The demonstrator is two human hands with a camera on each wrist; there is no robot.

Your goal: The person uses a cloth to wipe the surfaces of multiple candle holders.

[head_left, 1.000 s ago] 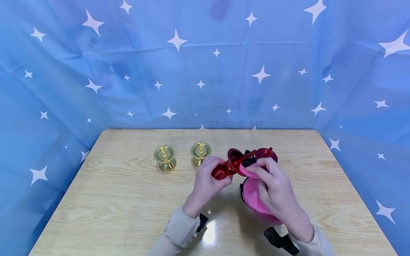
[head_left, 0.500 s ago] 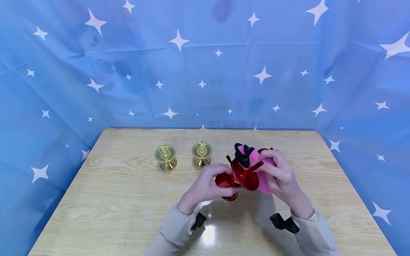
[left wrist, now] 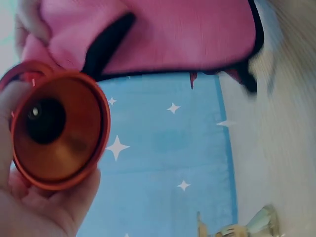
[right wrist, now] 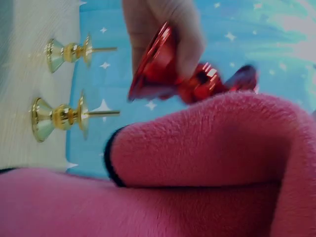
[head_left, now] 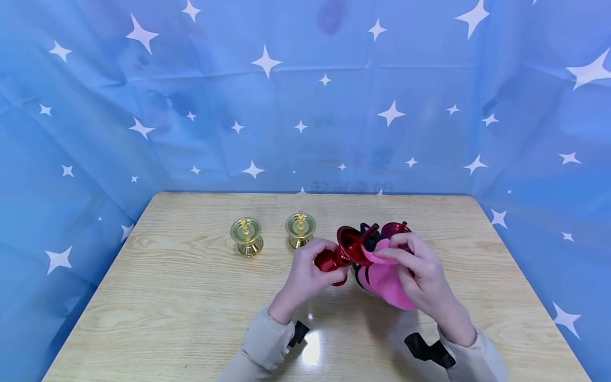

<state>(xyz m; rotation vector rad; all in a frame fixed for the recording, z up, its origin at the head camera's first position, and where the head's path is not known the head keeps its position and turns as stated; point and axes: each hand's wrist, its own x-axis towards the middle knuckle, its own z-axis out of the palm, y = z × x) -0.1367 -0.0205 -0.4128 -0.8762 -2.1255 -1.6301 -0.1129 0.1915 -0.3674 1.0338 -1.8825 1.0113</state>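
My left hand (head_left: 307, 276) grips a red metal candlestick (head_left: 348, 246) by its lower part. The candlestick tilts to the right, and its spike points up and right. In the left wrist view, the hollow underside of its base (left wrist: 79, 126) faces the camera. My right hand (head_left: 431, 284) pinches a pink fleecy cloth (head_left: 386, 286) with black edging. A bunched end of that cloth lies at the candlestick's dish, while the rest hangs below. The cloth (right wrist: 212, 143) hides the right fingers in the right wrist view.
Another red candlestick (head_left: 393, 228) stands behind my right hand, partly covered. Two gold candlesticks, a left one (head_left: 245, 236) and a right one (head_left: 300, 228), stand upright on the wooden table (head_left: 167, 297). A blue star-patterned curtain (head_left: 305, 95) rises behind the table.
Half a second ago the candlestick's dish was turned lower and further right, with the cloth's black edging bunched above it. Now the candlestick is tipped back up and the cloth hangs below.
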